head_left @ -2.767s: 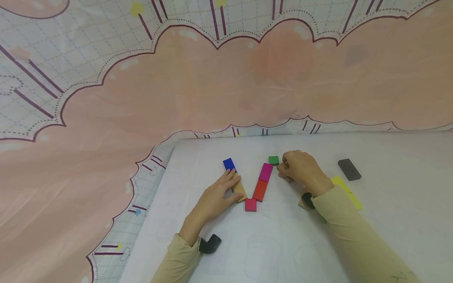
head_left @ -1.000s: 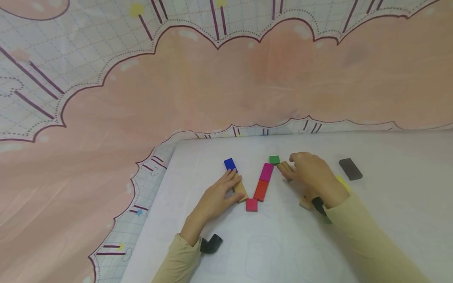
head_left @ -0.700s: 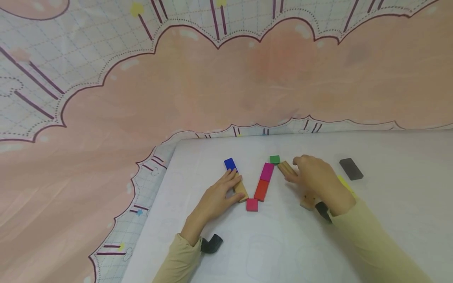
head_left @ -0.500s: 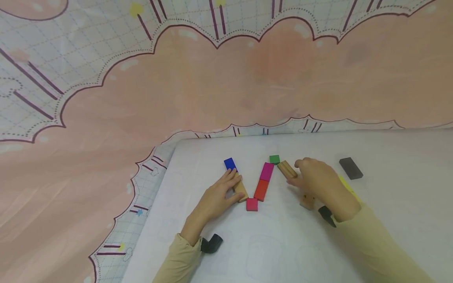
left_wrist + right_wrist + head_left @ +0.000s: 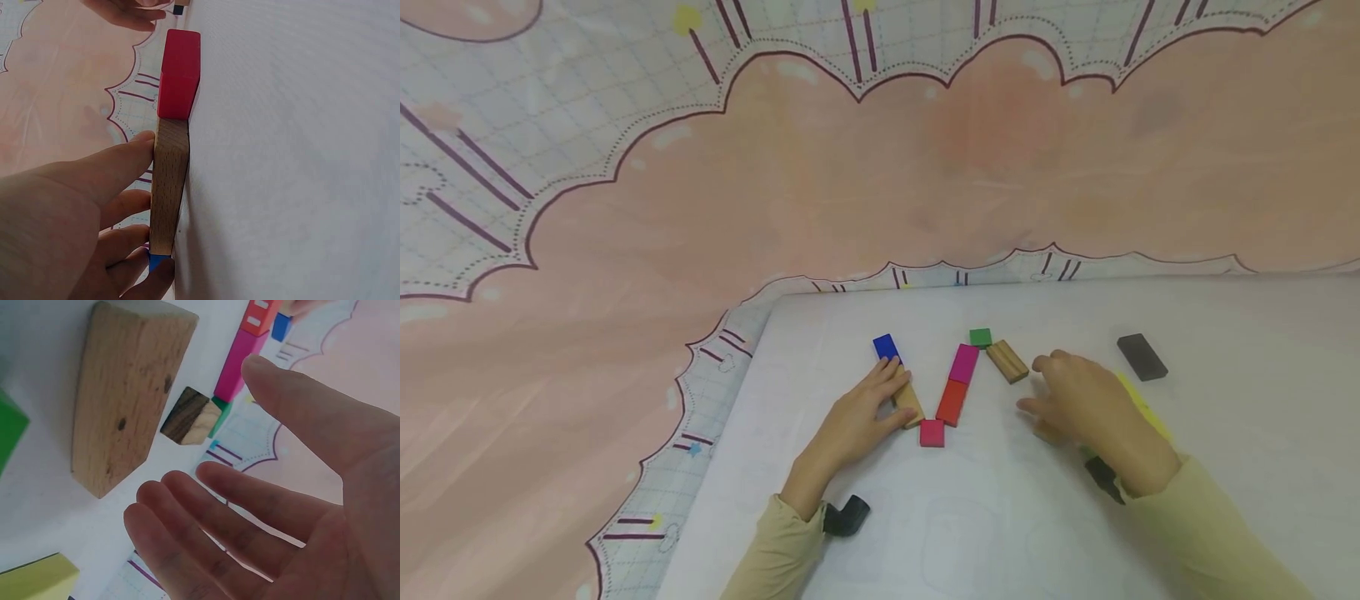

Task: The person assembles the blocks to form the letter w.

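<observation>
My left hand (image 5: 853,423) rests with relaxed fingers on a plain wooden block (image 5: 907,400) and reaches the blue block (image 5: 886,347) beyond it. At the near end of that row sits a red block (image 5: 932,433). An orange-red block (image 5: 952,402) and a magenta block (image 5: 964,363) slant up from there to a small green block (image 5: 980,337). Beside the green one lies a striped wooden block (image 5: 1007,361). My right hand (image 5: 1093,412), fingers spread and holding nothing, hovers right of it. A larger wooden block (image 5: 128,394) shows near that hand in the right wrist view.
A dark grey block (image 5: 1142,357) lies farther right on the white tabletop (image 5: 985,533). A yellow block (image 5: 1144,406) is partly hidden by the right forearm, and another green block (image 5: 9,428) lies by the larger wooden one. A patterned curtain (image 5: 850,192) hangs behind the table.
My right hand has let go of the striped wooden block, leaving it beside the small green block, and has drawn back to the right and nearer. The left hand has stayed in place.
</observation>
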The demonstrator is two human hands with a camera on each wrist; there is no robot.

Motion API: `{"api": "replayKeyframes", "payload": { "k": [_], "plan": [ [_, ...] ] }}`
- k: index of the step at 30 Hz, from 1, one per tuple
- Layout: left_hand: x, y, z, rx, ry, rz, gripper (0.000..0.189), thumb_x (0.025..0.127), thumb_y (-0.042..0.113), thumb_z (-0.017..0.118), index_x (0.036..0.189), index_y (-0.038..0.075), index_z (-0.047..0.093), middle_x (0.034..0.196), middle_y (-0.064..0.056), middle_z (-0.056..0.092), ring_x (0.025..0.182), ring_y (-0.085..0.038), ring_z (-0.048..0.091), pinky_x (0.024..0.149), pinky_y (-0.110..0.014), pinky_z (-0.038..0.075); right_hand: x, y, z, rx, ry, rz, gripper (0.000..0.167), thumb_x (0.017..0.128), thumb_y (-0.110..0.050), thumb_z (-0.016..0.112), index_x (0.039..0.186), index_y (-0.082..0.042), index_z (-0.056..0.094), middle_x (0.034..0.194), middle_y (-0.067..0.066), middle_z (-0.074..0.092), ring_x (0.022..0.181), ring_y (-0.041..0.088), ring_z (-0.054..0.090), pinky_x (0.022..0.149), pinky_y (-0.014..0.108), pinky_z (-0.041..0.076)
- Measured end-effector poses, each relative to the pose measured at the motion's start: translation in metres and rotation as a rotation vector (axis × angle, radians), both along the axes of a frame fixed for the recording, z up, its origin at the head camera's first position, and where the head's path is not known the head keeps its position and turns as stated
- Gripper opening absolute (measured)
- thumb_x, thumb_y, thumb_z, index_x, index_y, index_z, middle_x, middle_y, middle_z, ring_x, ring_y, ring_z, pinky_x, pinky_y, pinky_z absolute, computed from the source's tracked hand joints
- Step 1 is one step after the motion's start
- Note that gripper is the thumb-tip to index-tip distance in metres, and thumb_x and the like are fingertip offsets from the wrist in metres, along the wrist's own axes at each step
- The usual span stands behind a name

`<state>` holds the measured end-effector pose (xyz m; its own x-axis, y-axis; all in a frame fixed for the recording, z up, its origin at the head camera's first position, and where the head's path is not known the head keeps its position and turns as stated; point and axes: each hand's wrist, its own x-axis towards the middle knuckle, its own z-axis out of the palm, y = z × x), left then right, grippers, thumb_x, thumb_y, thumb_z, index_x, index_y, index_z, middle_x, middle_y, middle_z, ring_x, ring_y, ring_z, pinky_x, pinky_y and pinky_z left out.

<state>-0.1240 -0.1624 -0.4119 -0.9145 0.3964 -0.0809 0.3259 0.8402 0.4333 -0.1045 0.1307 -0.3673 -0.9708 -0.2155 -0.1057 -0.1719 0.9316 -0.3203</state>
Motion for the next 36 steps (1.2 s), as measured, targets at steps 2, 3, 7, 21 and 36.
{"api": "replayKeyframes", "payload": {
  "k": [2,3,7,21,36],
  "plan": [
    [0.0,0.0,0.0,0.0,-0.001,0.001,0.062,0.095,0.048,0.062,0.149,0.019,0.048,0.163,0.002,0.028,0.152,-0.016,0.018,0.117,-0.05,0.032,0.002,0.001,-0.001,0.0,0.012,0.004,0.052,0.08,-0.032,0.083,0.112,0.007,0.066,0.097,0.019,0.066,0.085,0.029,0.062,0.08,0.048,0.057],
    [0.0,0.0,0.0,0.002,-0.002,0.0,0.062,0.095,0.048,0.062,0.149,0.019,0.048,0.163,0.002,0.028,0.152,-0.016,0.018,0.117,-0.05,0.032,0.003,0.002,-0.001,-0.002,0.02,0.008,0.052,0.08,-0.031,0.083,0.111,0.007,0.066,0.095,0.017,0.066,0.083,0.028,0.061,0.079,0.047,0.057],
    [0.0,0.0,0.0,0.004,0.003,-0.001,0.063,0.095,0.048,0.062,0.148,0.019,0.048,0.162,0.002,0.028,0.152,-0.016,0.019,0.117,-0.05,0.032,0.007,0.005,-0.004,-0.01,0.044,0.023,0.05,0.079,-0.031,0.084,0.106,0.007,0.067,0.085,0.012,0.063,0.075,0.023,0.057,0.069,0.041,0.056],
    [-0.001,-0.001,-0.001,0.012,0.004,-0.002,0.062,0.095,0.048,0.062,0.148,0.019,0.049,0.162,0.002,0.028,0.152,-0.017,0.019,0.117,-0.05,0.032,0.014,0.01,-0.012,-0.03,0.04,0.026,0.033,0.078,-0.03,0.083,0.079,-0.006,0.061,0.072,0.002,0.052,0.068,0.019,0.047,0.06,0.032,0.045],
    [-0.001,-0.001,-0.001,0.008,0.001,0.002,0.063,0.095,0.048,0.063,0.149,0.02,0.048,0.163,0.003,0.027,0.152,-0.016,0.018,0.117,-0.051,0.032,0.018,0.011,-0.019,-0.052,0.037,0.023,0.034,0.079,-0.026,0.084,0.071,-0.01,0.055,0.072,0.002,0.048,0.07,0.021,0.045,0.064,0.033,0.04]
  ]
}}
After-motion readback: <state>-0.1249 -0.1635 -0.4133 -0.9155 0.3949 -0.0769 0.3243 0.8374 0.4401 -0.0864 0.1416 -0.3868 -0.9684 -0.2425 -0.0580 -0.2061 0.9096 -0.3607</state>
